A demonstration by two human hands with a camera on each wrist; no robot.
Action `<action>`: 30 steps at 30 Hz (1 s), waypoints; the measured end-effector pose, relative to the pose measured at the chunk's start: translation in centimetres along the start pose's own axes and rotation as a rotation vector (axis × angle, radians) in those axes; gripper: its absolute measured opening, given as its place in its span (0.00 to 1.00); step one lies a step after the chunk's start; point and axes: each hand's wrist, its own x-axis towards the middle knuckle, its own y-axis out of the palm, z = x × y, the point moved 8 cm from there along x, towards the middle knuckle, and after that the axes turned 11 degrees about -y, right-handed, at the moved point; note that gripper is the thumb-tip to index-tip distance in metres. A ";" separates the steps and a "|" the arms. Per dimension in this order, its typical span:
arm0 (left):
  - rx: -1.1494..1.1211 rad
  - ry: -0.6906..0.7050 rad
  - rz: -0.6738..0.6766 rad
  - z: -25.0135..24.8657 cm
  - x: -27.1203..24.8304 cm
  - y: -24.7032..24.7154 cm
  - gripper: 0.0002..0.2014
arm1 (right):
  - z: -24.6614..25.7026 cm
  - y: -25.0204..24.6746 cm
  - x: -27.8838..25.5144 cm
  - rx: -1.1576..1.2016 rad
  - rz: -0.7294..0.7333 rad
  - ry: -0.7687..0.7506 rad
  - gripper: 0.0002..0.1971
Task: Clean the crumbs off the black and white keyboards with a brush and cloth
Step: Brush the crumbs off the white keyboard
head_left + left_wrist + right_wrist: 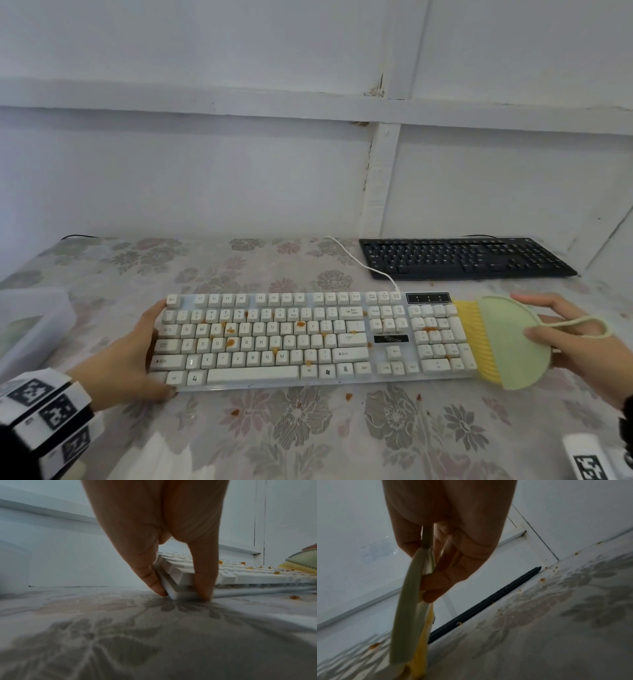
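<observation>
Left hand [132, 356] is gripping the white keyboard's [274, 339] left edge, its long axis lying left-right near the table's [308, 438] front, while right hand [579, 346] is pinching the brush [503, 346], bristles pointing left over its right end, black keyboard [466, 257] sitting behind.
</observation>
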 end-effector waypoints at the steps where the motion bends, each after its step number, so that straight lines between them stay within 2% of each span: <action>1: -0.002 -0.003 0.007 0.1 0.0 0.0 0.64 | 0.0 -0.3 0.2 -0.003 0.003 0.007 0.22; 6: -0.009 -0.008 0.026 -0.1 -0.3 -0.1 0.68 | 1.9 -1.7 2.1 0.045 -0.107 -0.076 0.25; 13: 0.005 -0.017 0.024 -0.1 -0.4 -0.2 0.68 | 1.3 0.2 1.2 0.018 -0.032 -0.044 0.25; 19: 0.001 -0.031 0.013 0.3 0.2 -0.1 0.64 | 0.3 0.0 -0.7 -0.060 0.064 0.035 0.22; 25: 0.031 -0.025 0.003 0.4 0.3 -0.1 0.65 | 5.2 -0.8 1.9 -0.030 -0.070 -0.166 0.25; 30: 0.014 -0.031 -0.019 0.5 0.2 -0.2 0.63 | 6.7 1.4 3.3 -0.115 -0.051 -0.236 0.22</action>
